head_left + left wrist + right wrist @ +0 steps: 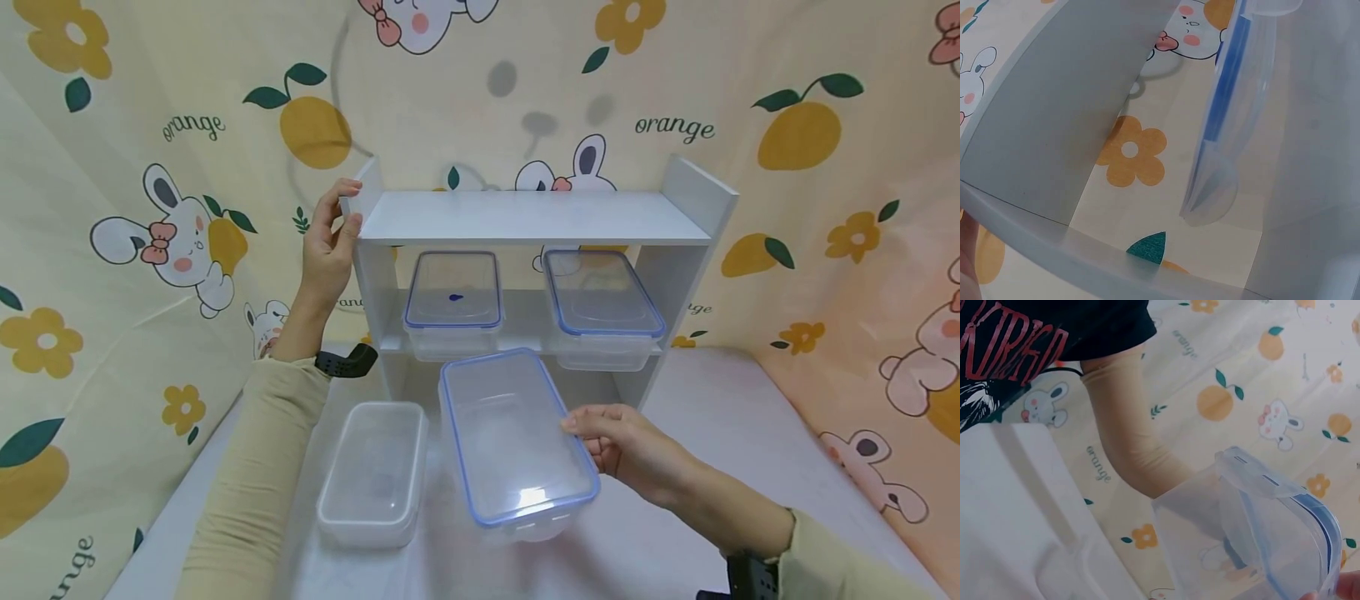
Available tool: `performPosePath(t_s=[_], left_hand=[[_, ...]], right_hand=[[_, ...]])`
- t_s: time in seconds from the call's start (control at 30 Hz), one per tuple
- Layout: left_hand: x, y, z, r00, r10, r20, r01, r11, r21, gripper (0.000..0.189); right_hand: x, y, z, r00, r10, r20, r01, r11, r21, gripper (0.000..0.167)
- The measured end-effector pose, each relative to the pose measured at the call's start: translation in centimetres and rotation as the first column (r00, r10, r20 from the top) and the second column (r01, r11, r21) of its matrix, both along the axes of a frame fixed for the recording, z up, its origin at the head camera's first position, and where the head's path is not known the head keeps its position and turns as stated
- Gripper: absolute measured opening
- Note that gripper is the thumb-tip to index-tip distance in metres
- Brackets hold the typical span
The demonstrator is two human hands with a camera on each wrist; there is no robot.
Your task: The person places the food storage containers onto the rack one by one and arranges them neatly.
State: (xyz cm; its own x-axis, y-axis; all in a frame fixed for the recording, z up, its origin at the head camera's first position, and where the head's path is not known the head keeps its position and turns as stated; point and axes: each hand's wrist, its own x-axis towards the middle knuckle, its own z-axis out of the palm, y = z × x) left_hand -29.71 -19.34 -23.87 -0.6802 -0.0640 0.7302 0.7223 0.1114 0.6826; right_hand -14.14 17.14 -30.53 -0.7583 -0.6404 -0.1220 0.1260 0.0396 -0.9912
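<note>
My right hand [637, 454] grips a clear plastic food container [517, 437] with a blue-sealed lid by its right edge. The container is tilted in front of the shelf, and its latch flaps [1254, 475] show in the right wrist view. At the upper left, my left hand [330, 242] holds the side panel of the white shelf unit [536, 217] between thumb and fingers. Two more blue-rimmed containers stand on the middle shelf, a left container [453, 292] and a right container [603, 296], both jutting past its front edge.
A frosted container [375, 475] without a blue rim rests on the white table [720, 433], left of the held one. Behind the shelf hangs a patterned cloth [465, 100] with rabbits and oranges. It also borders the table on both sides.
</note>
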Motion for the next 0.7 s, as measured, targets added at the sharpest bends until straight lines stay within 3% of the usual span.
performPosePath(t_s=[0.7], left_hand=[[-0.1,0.0,0.1,1.000,0.006,-0.007,-0.006,1.000,-0.011,0.029]], right_hand=[[-0.8,2.1,2.7,1.000,0.000,-0.028,-0.001,1.000,-0.012,0.028]])
